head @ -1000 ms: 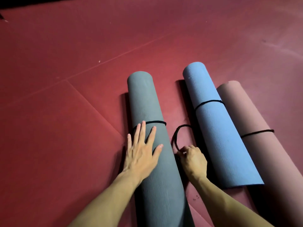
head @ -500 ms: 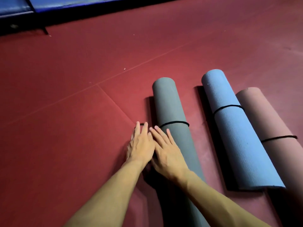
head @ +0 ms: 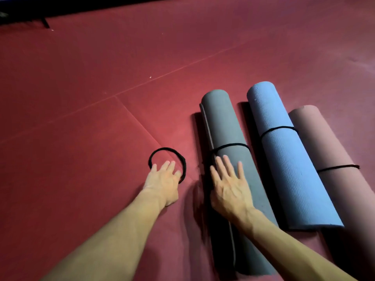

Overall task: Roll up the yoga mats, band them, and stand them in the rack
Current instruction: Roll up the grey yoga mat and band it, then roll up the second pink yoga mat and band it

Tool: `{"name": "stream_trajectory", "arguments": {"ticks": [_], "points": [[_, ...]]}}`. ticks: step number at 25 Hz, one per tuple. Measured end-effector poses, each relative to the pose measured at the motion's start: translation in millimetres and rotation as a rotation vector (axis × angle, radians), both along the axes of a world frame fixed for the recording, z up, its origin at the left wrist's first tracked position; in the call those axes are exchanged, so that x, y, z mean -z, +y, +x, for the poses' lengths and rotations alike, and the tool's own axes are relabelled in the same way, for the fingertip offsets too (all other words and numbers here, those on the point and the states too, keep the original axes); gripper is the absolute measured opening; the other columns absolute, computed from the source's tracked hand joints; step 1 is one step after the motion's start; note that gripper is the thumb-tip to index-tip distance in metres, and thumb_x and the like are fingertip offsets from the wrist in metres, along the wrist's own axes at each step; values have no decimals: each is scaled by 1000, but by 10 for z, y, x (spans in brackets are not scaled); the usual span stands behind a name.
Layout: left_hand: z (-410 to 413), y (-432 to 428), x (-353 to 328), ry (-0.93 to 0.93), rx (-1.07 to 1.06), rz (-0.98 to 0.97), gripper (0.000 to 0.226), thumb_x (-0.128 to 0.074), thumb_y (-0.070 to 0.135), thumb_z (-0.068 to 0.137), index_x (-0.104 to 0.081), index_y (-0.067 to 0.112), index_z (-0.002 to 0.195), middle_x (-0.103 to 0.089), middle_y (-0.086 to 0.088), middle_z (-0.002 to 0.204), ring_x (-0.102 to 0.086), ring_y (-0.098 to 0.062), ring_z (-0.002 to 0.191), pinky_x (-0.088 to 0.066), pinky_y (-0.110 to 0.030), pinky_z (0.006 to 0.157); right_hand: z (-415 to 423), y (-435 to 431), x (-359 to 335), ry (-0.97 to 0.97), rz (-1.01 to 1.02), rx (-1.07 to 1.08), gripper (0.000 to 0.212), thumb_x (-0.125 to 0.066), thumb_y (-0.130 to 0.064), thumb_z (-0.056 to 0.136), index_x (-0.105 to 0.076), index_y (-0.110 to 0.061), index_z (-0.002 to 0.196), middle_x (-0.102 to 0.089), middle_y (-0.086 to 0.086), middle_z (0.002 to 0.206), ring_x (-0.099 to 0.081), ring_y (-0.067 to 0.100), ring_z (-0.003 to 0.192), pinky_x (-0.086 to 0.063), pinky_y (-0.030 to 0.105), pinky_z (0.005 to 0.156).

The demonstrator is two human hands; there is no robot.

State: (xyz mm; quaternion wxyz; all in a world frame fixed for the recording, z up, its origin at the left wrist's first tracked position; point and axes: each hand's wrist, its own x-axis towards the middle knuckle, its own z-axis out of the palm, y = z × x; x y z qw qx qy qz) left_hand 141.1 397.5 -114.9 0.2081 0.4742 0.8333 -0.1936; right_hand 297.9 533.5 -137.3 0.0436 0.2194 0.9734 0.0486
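**Three rolled mats on the floor, one band loose**

The grey mat (head: 223,122), blue mat (head: 284,169) and pink mat (head: 324,142) lie side by side on the red floor (head: 81,159), each with a black band around it. The right hand (head: 229,185) rests flat on the grey mat, fingers straight and spread. The left hand (head: 164,181) lies over a loose band (head: 166,148) beside that mat, fingers straight and close together.

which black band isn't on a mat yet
The loose band lying on the floor by the left hand; the other three each wrap a rolled mat.
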Motion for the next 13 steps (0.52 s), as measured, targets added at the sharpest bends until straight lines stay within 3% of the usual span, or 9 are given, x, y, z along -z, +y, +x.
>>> {"name": "stream_trajectory", "arguments": {"ticks": [4,9,13], "points": [[-221,-223,-181,67,0,47,67,-41,32,103,-12,20,162,4,-7,171,3,-21,157,-9,-48,126,-506,-306,57,-184,-169,-185,76,-48,-38,95,-23,-7,160,-6,16,170,3,31,158,-3,52,125],[-623,-1240,-575,202,-52,77,65,-35,39,106,-10,19,163,4,-7,171,3,-21,157,-7,-47,127,-1159,-980,203,-237,-259,-298,75,-44,-34,100,-12,-7,162,0,13,171,7,29,157,-2,49,125],[-580,-2530,-743,348,-328,196,68,-30,46,107,-1,21,163,10,-7,170,10,-21,157,-2,-47,127,-1729,-1845,-135,-123,-303,-490,75,-35,-43,105,-3,-7,162,3,10,171,8,25,157,-1,45,127]]}}
